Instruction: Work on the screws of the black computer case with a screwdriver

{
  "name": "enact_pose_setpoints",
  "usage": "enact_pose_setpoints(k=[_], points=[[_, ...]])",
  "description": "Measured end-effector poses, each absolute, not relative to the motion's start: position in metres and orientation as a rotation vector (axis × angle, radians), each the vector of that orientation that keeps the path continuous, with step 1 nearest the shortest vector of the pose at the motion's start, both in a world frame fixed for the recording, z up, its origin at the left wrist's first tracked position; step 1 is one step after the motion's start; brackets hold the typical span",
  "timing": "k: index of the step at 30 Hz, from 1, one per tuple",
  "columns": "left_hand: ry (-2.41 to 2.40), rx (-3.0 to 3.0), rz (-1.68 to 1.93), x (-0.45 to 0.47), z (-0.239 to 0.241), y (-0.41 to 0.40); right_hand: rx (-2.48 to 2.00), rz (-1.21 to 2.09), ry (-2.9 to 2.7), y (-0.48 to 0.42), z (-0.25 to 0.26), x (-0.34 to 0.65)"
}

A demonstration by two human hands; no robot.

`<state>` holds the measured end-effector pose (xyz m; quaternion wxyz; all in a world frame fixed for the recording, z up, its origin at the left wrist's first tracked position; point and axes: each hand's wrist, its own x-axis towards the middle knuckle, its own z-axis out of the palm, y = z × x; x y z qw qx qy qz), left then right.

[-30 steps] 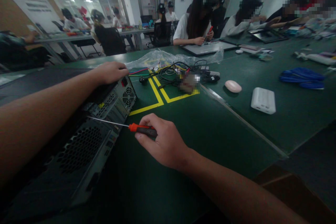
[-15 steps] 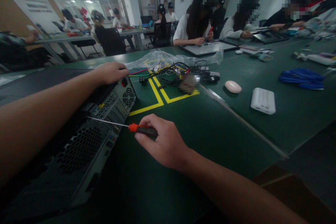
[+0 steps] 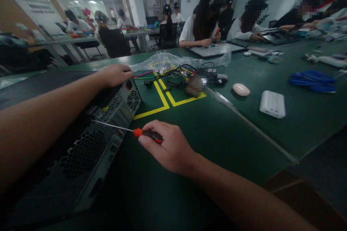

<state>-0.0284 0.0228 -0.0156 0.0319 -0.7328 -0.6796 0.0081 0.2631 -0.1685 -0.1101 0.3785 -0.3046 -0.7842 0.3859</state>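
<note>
A desktop computer case (image 3: 108, 140) lies on its side at the left, its rear panel with vent grilles turned towards the right. My left hand (image 3: 118, 74) rests on the top near the far rear corner, fingers laid over the edge. My left forearm hides much of the top. In my right hand (image 3: 169, 146) is a screwdriver (image 3: 138, 132) with an orange and black handle, pinched between thumb and fingers. Its long thin shaft reaches left to the rear panel. Whether the tip sits on a screw I cannot make out.
Behind the case lies a tangle of cables (image 3: 176, 75) beside clear plastic wrap (image 3: 162, 59). A pinkish oval object (image 3: 241, 89), a white box-shaped device (image 3: 272, 104) and a blue bundle (image 3: 311, 80) are on the green table (image 3: 230, 137). People work across the table.
The right hand and the screwdriver handle have turned very slightly, and the shaft has shifted a little. My left hand and the case stay as they were.
</note>
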Motion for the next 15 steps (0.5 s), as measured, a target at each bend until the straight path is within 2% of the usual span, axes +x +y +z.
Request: enact_pose_setpoints(k=[15], points=[[-2.143, -2.24, 0.123, -0.006, 0.002, 0.001, -0.803, 0.978, -2.019, -0.169, -0.113, 0.262]])
